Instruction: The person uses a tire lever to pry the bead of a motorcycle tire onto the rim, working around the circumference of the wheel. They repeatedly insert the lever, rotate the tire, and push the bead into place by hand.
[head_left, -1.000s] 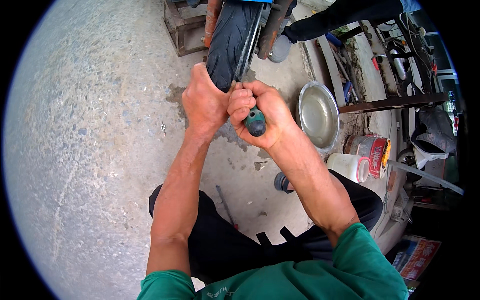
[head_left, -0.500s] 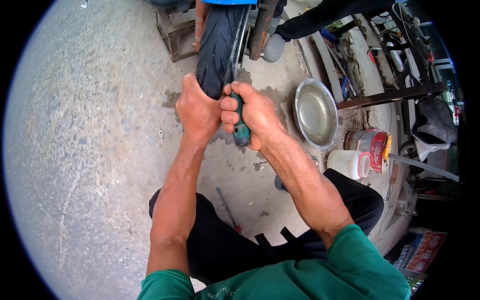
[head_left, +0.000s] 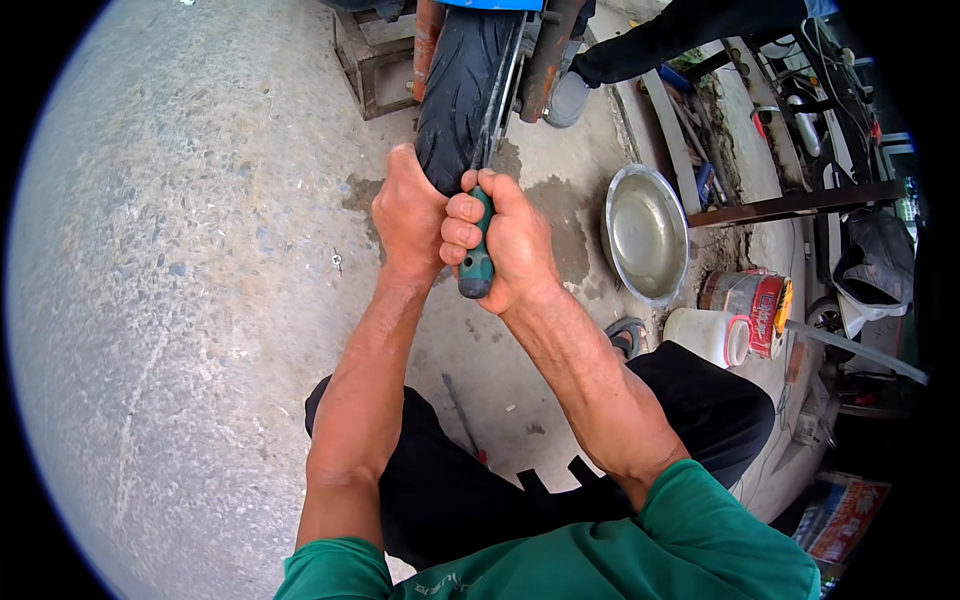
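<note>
A black treaded tyre (head_left: 460, 95) stands upright between two rusty orange fork arms, under a blue part at the top. My left hand (head_left: 412, 215) is closed round the tyre's near end, its fingertips hidden on the far side. Beside it, my right hand (head_left: 510, 235) is wrapped round the green handle of a screwdriver-like tool (head_left: 477, 268), whose dark butt end points toward me. The handle's upper end is against the tyre's right side, by the wheel's metal edge. Where its tip sits I cannot make out.
On the right stand a metal basin (head_left: 645, 235) with water, a white tub (head_left: 705, 337) and a red bucket (head_left: 765, 310). A screwdriver (head_left: 460, 415) lies on the ground between my knees. A person's shoe (head_left: 568, 98) is beside the wheel. A wooden frame (head_left: 375, 75) stands at its left.
The tool's butt end has swung left, so the handle leans the other way. My left hand stays on the tyre. The whole view has shifted slightly.
</note>
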